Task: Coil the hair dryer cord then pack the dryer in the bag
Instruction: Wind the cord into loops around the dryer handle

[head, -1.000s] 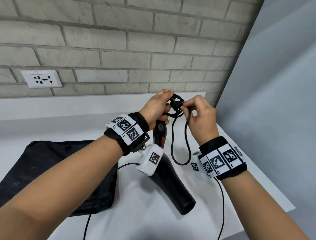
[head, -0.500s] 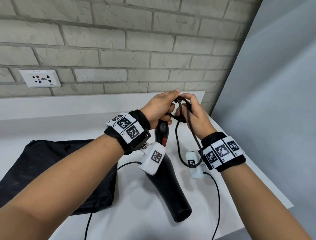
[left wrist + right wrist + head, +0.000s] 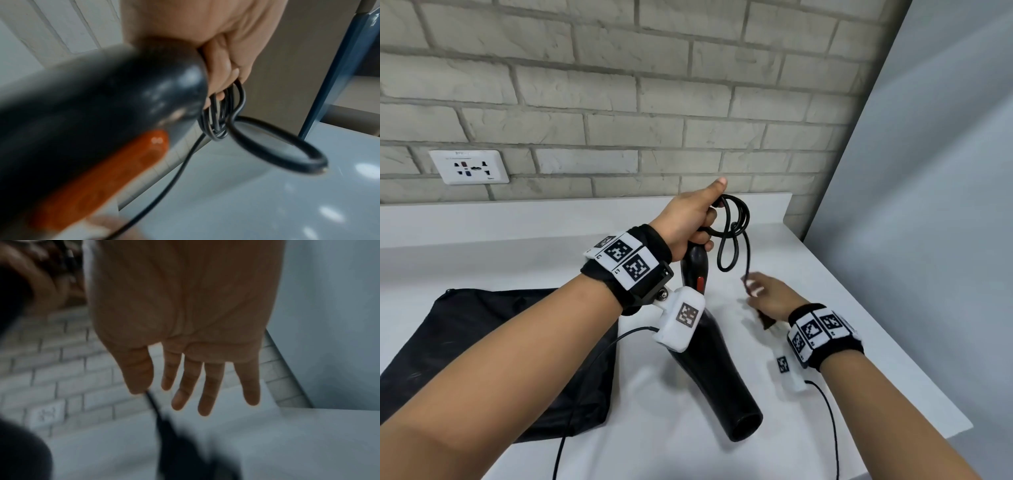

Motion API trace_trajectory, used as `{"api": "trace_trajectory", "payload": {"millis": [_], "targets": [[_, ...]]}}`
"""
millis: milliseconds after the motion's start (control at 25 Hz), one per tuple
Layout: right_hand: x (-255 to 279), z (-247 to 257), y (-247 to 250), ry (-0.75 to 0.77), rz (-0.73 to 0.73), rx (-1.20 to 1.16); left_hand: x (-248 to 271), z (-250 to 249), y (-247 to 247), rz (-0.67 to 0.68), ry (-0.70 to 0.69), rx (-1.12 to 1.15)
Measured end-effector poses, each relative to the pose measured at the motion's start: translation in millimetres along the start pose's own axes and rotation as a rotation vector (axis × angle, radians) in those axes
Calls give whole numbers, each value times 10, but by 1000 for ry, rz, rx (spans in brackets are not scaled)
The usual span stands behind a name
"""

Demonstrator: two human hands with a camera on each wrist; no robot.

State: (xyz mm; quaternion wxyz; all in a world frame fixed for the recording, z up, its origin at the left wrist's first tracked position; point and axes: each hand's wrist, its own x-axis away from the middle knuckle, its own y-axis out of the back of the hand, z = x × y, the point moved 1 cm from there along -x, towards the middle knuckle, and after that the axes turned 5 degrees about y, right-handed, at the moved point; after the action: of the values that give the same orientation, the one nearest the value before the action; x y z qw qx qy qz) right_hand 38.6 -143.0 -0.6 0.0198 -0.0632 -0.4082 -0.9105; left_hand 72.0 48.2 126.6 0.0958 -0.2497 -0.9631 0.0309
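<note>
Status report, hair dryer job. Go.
Left hand grips black hair dryer handle plus coiled black cord. Right hand open at cord tail. Black bag unobstructed.

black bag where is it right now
In the head view the black bag lies flat on the white counter at the left, beneath the left forearm, just left of the hair dryer.

A white table (image 3: 825,308) stands against a grey brick wall (image 3: 619,102). A white socket plate (image 3: 469,167) is mounted on the wall just above the table's rear edge, toward the left. A plain grey panel (image 3: 945,205) adjoins the table's right side.
</note>
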Motion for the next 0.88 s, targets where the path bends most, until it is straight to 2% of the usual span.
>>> {"api": "trace_trajectory", "payload": {"millis": [160,240,360,480,680,880], "targets": [[23,597,134,526,-150,-430,-23,39,-35,15,-6,9],[40,787,176,629,-193,-532,-12,35,-33,32,-11,12],[31,807,191,556,-267,-558,26,-2,-25,49,-8,6],[-1,703,138,442,-351,-471,57,-18,-9,69,-17,10],[-99,483,82,231,-316,-305,78,18,-6,75,-29,25],[-142,307,113,127,-298,-252,128,5,-30,71,-27,-2]]}}
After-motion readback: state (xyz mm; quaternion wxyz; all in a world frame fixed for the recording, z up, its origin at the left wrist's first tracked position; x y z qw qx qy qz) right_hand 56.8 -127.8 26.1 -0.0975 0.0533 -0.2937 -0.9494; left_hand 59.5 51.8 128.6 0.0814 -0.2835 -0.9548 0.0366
